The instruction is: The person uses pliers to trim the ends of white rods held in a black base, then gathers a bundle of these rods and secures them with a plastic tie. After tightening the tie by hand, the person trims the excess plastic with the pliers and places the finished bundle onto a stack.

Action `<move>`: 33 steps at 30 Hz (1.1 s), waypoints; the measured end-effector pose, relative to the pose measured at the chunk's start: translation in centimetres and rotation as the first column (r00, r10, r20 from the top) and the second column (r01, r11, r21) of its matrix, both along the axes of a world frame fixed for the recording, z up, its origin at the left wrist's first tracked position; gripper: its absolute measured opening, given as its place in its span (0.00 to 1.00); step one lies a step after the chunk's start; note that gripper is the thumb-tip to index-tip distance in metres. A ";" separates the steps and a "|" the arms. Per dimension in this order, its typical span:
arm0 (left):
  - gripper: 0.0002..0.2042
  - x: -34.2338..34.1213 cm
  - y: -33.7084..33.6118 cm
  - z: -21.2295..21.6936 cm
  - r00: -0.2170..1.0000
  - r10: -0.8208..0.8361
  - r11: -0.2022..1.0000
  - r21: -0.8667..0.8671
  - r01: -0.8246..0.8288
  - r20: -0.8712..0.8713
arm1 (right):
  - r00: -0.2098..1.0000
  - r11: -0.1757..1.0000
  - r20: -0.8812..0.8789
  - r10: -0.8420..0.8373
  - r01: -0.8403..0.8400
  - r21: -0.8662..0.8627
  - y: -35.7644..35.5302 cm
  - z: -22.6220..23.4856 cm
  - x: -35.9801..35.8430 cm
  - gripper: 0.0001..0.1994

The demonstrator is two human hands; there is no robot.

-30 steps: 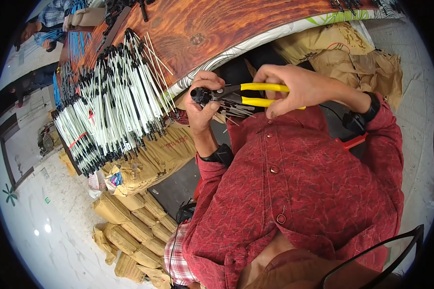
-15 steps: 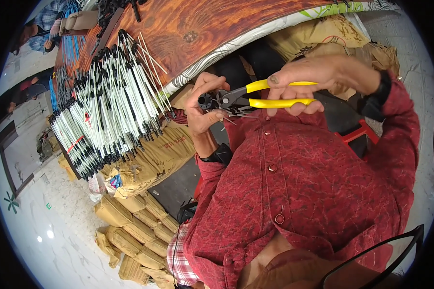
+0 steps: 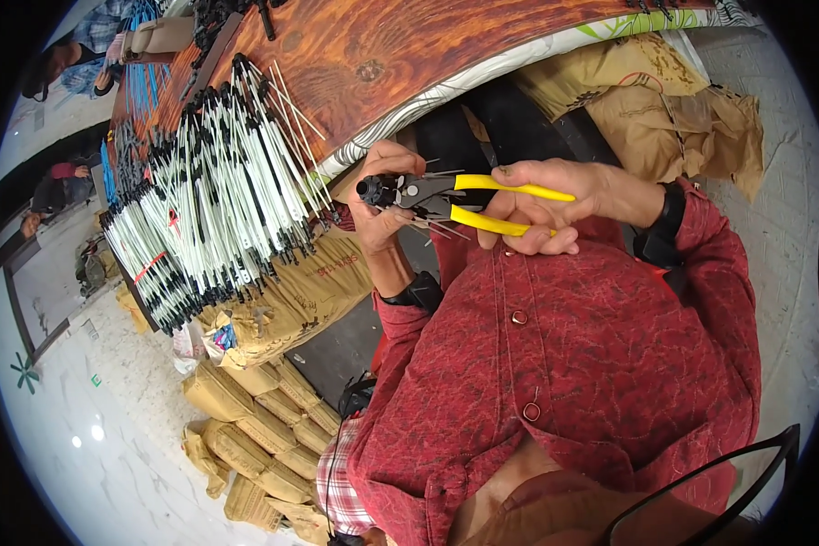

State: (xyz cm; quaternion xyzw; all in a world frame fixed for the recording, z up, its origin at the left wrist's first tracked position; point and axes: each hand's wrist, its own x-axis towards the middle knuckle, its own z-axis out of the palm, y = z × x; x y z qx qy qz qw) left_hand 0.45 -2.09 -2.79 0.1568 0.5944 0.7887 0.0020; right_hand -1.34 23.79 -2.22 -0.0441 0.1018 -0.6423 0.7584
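Observation:
My right hand (image 3: 560, 196) is closed around the yellow handles of a pair of pliers (image 3: 510, 187), its thumb on the upper handle and fingers around the lower one. Its dark jaws reach left to a black round-ended part (image 3: 373, 189) with several thin rods fanning out. That part is gripped in my left hand (image 3: 382, 214), with fingers above and thumb below. Jaws and part overlap, so I cannot tell what exactly lies between the jaws. On the table left of my hands lies a dense row of white rods with black ends (image 3: 218, 182).
The wooden table (image 3: 391, 68) has a patterned cloth along its edge. Brown sacks (image 3: 673, 127) lie at the right. Stacked brown packages (image 3: 255, 428) stand at the lower left. Blue rods (image 3: 144, 86) lie at the far left, near another person's sleeve (image 3: 91, 41).
My right hand and the pliers have moved left and down, and the jaws sit farther over the black part. My left hand has shifted only slightly, still gripping the part.

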 end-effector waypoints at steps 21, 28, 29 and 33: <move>0.31 -0.6 -0.6 0.1 1.000 -0.004 0.999 -0.053 0.003 -0.014 | 0.917 0.958 -0.355 -0.182 0.246 0.144 0.3 2.3 0.8 0.38; 0.31 -0.6 -0.7 0.5 1.000 0.019 0.996 -0.084 -0.019 -0.007 | 0.366 0.891 -0.930 0.045 0.406 0.203 1.7 5.5 -1.8 0.22; 0.30 -0.7 -0.6 0.5 1.000 0.011 0.995 -0.098 -0.013 -0.021 | 0.241 0.877 -0.963 0.118 0.429 0.215 1.7 5.9 -2.1 0.19; 0.28 -0.7 -0.6 0.9 0.999 -0.031 0.990 -0.141 0.027 -0.030 | -0.035 0.890 -0.975 0.218 0.417 0.184 1.7 7.3 -2.9 0.15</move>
